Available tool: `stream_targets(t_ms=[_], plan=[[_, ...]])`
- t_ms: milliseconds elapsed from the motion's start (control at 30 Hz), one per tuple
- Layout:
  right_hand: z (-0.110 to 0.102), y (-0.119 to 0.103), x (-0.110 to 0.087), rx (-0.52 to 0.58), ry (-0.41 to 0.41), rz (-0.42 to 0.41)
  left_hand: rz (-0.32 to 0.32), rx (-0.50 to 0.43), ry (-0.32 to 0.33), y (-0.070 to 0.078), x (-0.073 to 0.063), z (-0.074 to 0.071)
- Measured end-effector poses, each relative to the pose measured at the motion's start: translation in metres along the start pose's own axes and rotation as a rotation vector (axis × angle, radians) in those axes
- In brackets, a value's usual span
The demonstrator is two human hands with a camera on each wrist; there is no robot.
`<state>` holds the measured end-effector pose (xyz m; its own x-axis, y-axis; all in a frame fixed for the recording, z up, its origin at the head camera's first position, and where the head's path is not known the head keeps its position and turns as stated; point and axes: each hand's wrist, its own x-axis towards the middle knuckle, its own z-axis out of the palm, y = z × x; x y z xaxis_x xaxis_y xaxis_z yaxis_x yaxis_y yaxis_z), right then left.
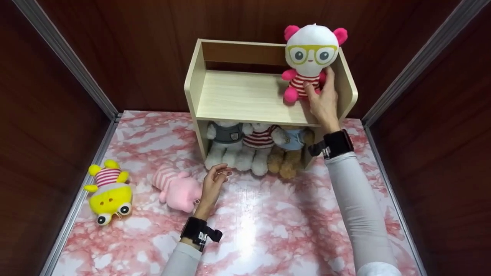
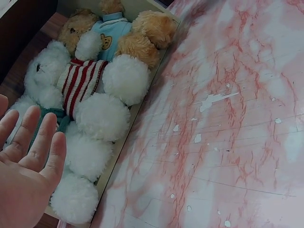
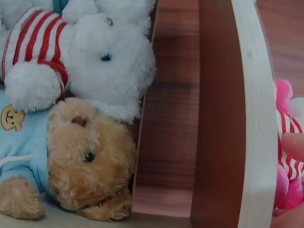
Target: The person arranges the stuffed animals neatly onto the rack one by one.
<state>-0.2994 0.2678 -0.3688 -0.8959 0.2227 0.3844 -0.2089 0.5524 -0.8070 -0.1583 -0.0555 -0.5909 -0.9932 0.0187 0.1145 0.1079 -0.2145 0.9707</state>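
Observation:
My right hand (image 1: 324,100) grips a white and pink plush toy (image 1: 310,53) with yellow glasses and a red-striped body. It is at the right end of the upper board (image 1: 241,96) of a small wooden shelf (image 1: 193,80), facing me. In the right wrist view only the toy's striped body (image 3: 290,142) and part of the hand show at the right edge. Lower down, my left hand (image 1: 215,182) holds nothing, its fingers loosely bent in front of the lower compartment. The left wrist view shows those fingers (image 2: 35,142) spread beside the white teddy bears.
Teddy bears in grey (image 1: 227,134), red-striped (image 1: 261,138) and blue (image 1: 292,140) tops sit side by side in the lower compartment. On the marbled floor at left lie a yellow frog plush (image 1: 109,197) and a pink plush (image 1: 182,193). Dark panels (image 1: 57,126) enclose the space.

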Motion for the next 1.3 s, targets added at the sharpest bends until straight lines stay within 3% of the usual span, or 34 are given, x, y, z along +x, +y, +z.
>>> stream_targets(t_ms=[233,433,733,900,1000,1167,1300], plan=[[-0.001,0.005,0.000,-0.021,0.003,0.018,-0.029,0.010,0.009,0.003,-0.002,0.001],[-0.001,0.004,-0.015,0.005,-0.009,-0.014,-0.014,0.010,0.003,0.019,-0.004,0.003],[-0.001,0.005,-0.041,-0.017,0.055,-0.240,-0.003,-0.008,0.019,0.005,0.006,-0.007],[-0.002,0.008,-0.057,0.009,0.109,-0.350,0.025,0.007,0.021,0.009,0.007,-0.015],[-0.002,0.009,-0.067,0.064,0.126,-0.369,0.049,0.010,0.028,0.014,0.008,-0.021],[-0.003,0.003,-0.087,0.107,0.164,-0.398,0.072,0.102,0.029,0.024,0.010,-0.034],[-0.008,-0.010,-0.107,0.157,0.162,-0.424,0.091,0.263,0.013,0.034,0.011,-0.050]])
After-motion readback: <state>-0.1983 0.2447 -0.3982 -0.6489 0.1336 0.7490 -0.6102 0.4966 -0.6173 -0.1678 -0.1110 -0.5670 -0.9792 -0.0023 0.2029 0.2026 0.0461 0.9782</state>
